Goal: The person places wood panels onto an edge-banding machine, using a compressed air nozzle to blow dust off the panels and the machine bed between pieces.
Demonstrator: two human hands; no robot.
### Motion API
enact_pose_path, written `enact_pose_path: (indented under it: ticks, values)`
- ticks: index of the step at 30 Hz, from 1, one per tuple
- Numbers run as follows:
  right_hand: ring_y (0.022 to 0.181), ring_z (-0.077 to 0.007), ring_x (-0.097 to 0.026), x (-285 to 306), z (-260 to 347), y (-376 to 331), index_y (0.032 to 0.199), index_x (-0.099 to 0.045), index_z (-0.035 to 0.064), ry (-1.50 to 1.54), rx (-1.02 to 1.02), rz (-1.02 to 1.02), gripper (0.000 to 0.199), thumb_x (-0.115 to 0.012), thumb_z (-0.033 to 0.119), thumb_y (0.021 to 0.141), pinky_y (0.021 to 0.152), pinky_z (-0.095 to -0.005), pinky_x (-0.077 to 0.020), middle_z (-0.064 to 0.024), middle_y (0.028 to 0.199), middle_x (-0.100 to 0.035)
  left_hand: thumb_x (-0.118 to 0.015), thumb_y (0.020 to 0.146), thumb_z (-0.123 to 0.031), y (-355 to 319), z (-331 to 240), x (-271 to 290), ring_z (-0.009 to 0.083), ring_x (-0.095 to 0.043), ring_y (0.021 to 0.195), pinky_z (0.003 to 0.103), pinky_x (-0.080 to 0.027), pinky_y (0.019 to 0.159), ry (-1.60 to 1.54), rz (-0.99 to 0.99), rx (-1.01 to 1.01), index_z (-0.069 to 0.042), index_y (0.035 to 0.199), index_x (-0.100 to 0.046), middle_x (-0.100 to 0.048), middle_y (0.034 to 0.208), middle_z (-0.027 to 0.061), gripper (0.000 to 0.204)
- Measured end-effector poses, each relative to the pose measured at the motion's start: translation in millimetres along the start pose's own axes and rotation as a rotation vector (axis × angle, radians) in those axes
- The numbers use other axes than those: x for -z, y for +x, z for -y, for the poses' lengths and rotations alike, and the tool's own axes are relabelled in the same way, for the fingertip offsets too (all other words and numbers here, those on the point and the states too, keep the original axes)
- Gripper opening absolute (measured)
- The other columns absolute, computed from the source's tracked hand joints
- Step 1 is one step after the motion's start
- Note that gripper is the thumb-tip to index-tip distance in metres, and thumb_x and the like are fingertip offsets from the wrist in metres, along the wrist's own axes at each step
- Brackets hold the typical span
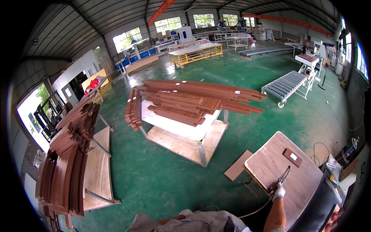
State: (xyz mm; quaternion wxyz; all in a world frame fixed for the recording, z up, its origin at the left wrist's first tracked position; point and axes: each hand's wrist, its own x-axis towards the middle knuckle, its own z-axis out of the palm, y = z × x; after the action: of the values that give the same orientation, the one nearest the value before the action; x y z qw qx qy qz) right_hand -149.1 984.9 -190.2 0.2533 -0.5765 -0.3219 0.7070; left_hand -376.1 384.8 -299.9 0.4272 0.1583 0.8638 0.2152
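My right hand [278, 190], in a white glove, is closed round a dark hand tool [285, 175] with a long thin nozzle, which looks like an air blow gun. It is over a small brown-topped table [266, 160] at the lower right. The nozzle points away from me, toward a short brown board [292, 157] with a white label, which lies flat on the tabletop. A thin pale hose [255, 212] runs across the floor toward this hand. Part of my left forearm [172, 220] shows at the lower edge against my grey clothing; its fingers cannot be made out.
A cart [203, 149] ahead holds stacked brown boards [185, 102]. More brown boards [63, 174] lie on a cart at the left. A flat panel [237, 165] lies by the table's left side. A roller conveyor [288, 87] and a yellow-framed table [197, 54] stand farther off.
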Motion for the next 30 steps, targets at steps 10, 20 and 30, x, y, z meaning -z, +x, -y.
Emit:
enact_pose_path:
  ticks: [10,20,30]
  values:
    - [0.038,-0.0223,-0.045,-0.9,4.2,-8.2,0.087,-0.056,0.0141,0.022,0.012,0.003,0.041,-0.06,0.051,0.104,0.034,-0.0382,-0.0337,-0.0116,0.066,-0.065,-0.074,0.078,-0.046,-3.3,-5.4,0.5,0.0383,-0.076,0.097,0.047,-0.058,0.089,-0.023,-0.013,0.005,-0.012,0.096,-0.084,-0.079,0.1,0.0209,0.04]
    - [0.037,-0.0228,-0.046,-2.6,8.8,-14.4,0.084,-0.056,0.0145,0.022,0.021,-0.016,0.043,-0.061,0.052,0.104,0.034,-0.0375,-0.0351,-0.0116,0.063,-0.063,-0.074,0.078,-0.044,11.3,-3.5,7.1,0.0395,-0.075,0.095,0.047,-0.058,0.09,-0.016,0.014,-0.03,-0.011,0.095,-0.084,-0.078,0.099,0.0211,0.039]
    - [0.036,-0.0221,-0.046,-14.5,9.3,-28.7,0.083,-0.056,0.0154,-0.004,0.077,-0.042,0.048,-0.065,0.059,0.1,0.032,-0.037,-0.0319,-0.0104,0.06,-0.062,-0.071,0.082,-0.043,27.7,1.1,53.7,0.0321,-0.076,0.095,0.044,-0.057,0.087,0.0,-0.059,0.055,-0.015,0.098,-0.084,-0.08,0.097,0.0143,0.034]
